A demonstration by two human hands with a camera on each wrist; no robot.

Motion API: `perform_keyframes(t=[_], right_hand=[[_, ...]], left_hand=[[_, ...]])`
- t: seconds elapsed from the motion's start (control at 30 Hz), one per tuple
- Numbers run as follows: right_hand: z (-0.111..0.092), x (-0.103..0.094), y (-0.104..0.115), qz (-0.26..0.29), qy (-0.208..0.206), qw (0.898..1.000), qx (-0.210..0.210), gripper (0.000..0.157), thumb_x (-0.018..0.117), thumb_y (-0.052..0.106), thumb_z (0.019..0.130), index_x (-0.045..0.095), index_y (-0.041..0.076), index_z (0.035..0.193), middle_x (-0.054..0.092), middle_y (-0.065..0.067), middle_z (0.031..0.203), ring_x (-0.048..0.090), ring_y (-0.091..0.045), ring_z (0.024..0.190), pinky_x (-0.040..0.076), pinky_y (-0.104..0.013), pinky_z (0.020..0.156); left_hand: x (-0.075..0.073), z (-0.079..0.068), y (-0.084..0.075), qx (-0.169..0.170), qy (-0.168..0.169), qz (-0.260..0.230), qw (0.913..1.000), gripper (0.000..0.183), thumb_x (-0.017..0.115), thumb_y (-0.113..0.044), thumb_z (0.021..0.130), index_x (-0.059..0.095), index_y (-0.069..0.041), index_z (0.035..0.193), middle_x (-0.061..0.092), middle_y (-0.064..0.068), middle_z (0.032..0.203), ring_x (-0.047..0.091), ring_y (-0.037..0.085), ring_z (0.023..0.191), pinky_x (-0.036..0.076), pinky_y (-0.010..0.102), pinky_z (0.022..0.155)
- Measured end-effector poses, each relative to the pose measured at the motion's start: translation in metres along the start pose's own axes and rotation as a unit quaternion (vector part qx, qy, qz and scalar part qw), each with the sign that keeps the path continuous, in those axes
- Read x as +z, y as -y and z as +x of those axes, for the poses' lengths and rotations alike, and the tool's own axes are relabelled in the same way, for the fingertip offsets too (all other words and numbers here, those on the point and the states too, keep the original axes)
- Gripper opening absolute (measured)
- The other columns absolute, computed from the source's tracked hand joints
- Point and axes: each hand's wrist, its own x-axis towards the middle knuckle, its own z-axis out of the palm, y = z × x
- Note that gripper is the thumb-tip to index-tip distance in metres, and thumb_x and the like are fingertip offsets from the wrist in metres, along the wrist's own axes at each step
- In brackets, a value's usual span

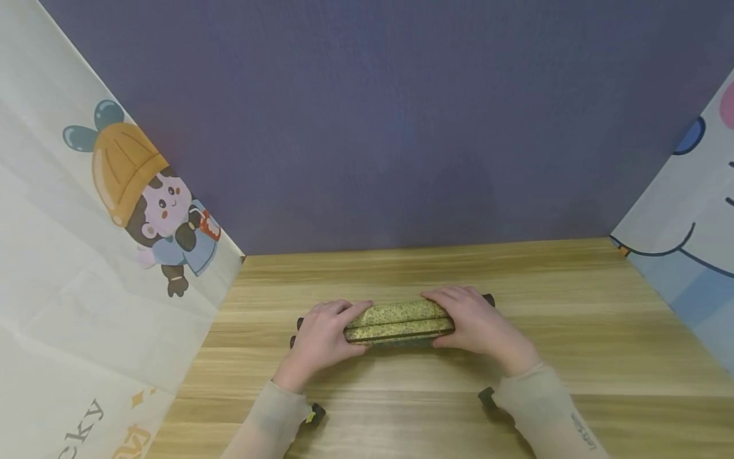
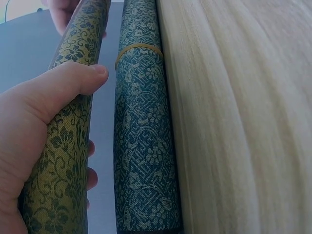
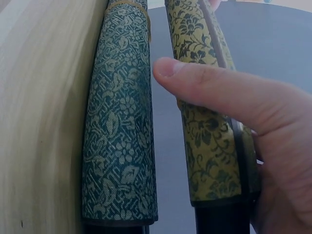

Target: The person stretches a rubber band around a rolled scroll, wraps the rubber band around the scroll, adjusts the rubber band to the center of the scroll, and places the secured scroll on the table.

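Both hands grip a rolled scroll (image 1: pixel 401 312) covered in yellow-green floral brocade, one towards each end. My left hand (image 1: pixel 322 333) has its thumb on the near side, and fingertips curl out from beneath in the left wrist view. With its thumb across the brocade, my right hand (image 1: pixel 471 323) holds the other end, close to a black knob (image 3: pixel 222 217). A teal patterned scroll (image 2: pixel 141 122) lies on the wood, parallel to the yellow one and apart from it in the wrist views. Around the teal scroll runs a tan band (image 2: pixel 139 47). The yellow scroll's underside is hidden.
The wood-grain table (image 1: pixel 401 414) meets a dark blue-purple wall (image 1: pixel 367 127) behind the scrolls. White printed panels stand at the left (image 1: pixel 57 255) and right (image 1: pixel 688 223). Dark wrist-camera mounts (image 1: pixel 487 398) stick out by the sleeves.
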Motion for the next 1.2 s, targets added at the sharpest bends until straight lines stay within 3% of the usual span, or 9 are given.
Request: perform_keyframes(t=[0.3, 0.67, 0.97, 1.2], right_hand=[[-0.003, -0.003, -0.007, -0.004, -0.012, 1.0, 0.008, 0.097, 0.104, 0.031, 0.071, 0.06, 0.004, 0.153, 0.066, -0.021, 0.148, 0.061, -0.045, 0.135, 0.045, -0.072, 0.112], [-0.008, -0.011, -0.014, 0.006, -0.006, 1.0, 0.021, 0.093, 0.101, 0.037, 0.075, 0.061, 0.007, 0.153, 0.064, -0.02, 0.15, 0.06, -0.047, 0.136, 0.039, -0.074, 0.117], [-0.01, -0.012, -0.015, -0.001, -0.007, 1.0, 0.019, 0.091, 0.1, 0.04, 0.077, 0.062, 0.009, 0.153, 0.065, -0.018, 0.15, 0.06, -0.045, 0.136, 0.04, -0.073, 0.117], [-0.009, -0.01, -0.014, -0.005, -0.01, 1.0, 0.013, 0.09, 0.101, 0.036, 0.076, 0.062, 0.008, 0.152, 0.065, -0.019, 0.149, 0.06, -0.046, 0.136, 0.039, -0.074, 0.117]], left_hand=[[0.0, 0.0, 0.001, 0.003, -0.011, 0.0, 0.9999, 0.088, 0.102, -0.049, 0.07, 0.07, -0.024, 0.147, 0.077, 0.002, 0.111, 0.073, 0.019, 0.092, 0.063, 0.048, 0.092], [0.001, 0.0, 0.001, -0.002, -0.009, 0.004, 1.0, 0.088, 0.102, -0.049, 0.069, 0.07, -0.024, 0.148, 0.077, 0.003, 0.112, 0.074, 0.021, 0.094, 0.063, 0.05, 0.094], [0.0, 0.0, 0.0, -0.013, 0.004, 0.007, 0.9999, 0.088, 0.102, -0.049, 0.071, 0.069, -0.025, 0.149, 0.077, 0.003, 0.114, 0.074, 0.021, 0.098, 0.062, 0.051, 0.098], [0.001, 0.0, -0.001, -0.007, -0.004, 0.008, 0.9999, 0.089, 0.102, -0.049, 0.07, 0.069, -0.026, 0.149, 0.077, 0.003, 0.114, 0.074, 0.021, 0.097, 0.062, 0.05, 0.096]])
